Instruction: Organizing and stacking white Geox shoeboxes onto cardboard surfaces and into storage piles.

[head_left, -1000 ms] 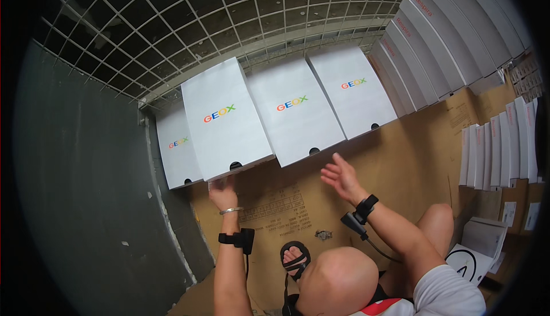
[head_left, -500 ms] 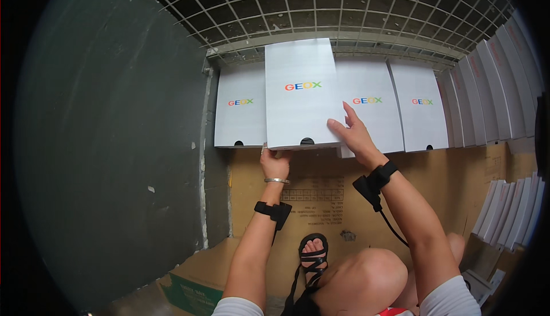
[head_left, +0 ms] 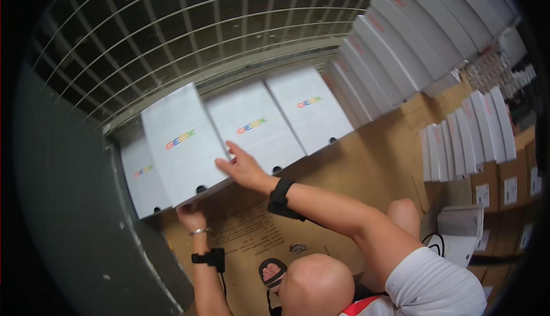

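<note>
A white shoebox (head_left: 182,150) with coloured lettering and a dark finger hole sits higher than its neighbours, slightly overlapping the white box to its left (head_left: 137,170). My left hand (head_left: 192,217) is at its lower front edge, with the fingers tucked beneath and partly hidden. At its lower right side is my right hand (head_left: 246,167), thumb and fingers outstretched against or very near the box's edge. Two more white boxes stand to the right, a middle box (head_left: 255,127) and a right-hand box (head_left: 312,107).
A wire mesh panel (head_left: 217,35) rises behind the boxes, and a dark wall (head_left: 74,201) closes the left side. Stacked white boxes (head_left: 389,46) line the right, with a lower stack (head_left: 470,135) above brown cartons (head_left: 510,184). Flattened cardboard (head_left: 355,173) covers the floor.
The view has swung to the right and tilted, bringing more of the right-hand stacks into sight. Both hands stay at the same raised shoebox.
</note>
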`<state>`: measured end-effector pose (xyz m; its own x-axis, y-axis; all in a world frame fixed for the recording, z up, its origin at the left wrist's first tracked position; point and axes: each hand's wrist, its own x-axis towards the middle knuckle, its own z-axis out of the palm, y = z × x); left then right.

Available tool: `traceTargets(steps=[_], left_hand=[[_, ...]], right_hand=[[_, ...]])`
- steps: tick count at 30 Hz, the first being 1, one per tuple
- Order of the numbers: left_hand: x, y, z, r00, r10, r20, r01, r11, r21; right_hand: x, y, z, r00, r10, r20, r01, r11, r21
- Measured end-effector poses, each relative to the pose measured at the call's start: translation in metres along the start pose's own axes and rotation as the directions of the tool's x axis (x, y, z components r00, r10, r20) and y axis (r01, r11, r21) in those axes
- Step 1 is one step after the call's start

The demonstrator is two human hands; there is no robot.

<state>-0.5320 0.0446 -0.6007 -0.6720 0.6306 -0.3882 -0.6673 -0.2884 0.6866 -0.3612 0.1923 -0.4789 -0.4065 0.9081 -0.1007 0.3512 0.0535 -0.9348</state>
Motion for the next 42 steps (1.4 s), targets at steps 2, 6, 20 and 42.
traceTargets(steps=[2, 6, 20, 42], left_hand=[[0.01, 0.003, -0.025, 0.976, 0.192, 0.1, -0.209, 0.954, 0.215], [0.043, 0.028, -0.081, 0.96, 0.183, 0.211, -0.24, 0.927, 0.287], [-0.154, -0.145, 0.154, 0.86, -0.496, 0.119, -0.411, -0.536, 0.738], [-0.162, -0.188, 0.181, 0.854, -0.52, 0.012, -0.476, -0.772, 0.421]], right_hand=[[-0.022, -0.014, -0.024, 0.982, -0.01, 0.188, 0.006, 1.0, 0.021], [-0.062, 0.003, -0.116, 0.898, 0.075, 0.434, -0.033, 0.994, -0.102], [-0.082, 0.231, -0.406, 0.69, 0.588, -0.422, -0.407, 0.797, 0.446], [-0.025, 0.27, -0.456, 0.9, 0.434, -0.039, -0.248, 0.582, 0.775]])
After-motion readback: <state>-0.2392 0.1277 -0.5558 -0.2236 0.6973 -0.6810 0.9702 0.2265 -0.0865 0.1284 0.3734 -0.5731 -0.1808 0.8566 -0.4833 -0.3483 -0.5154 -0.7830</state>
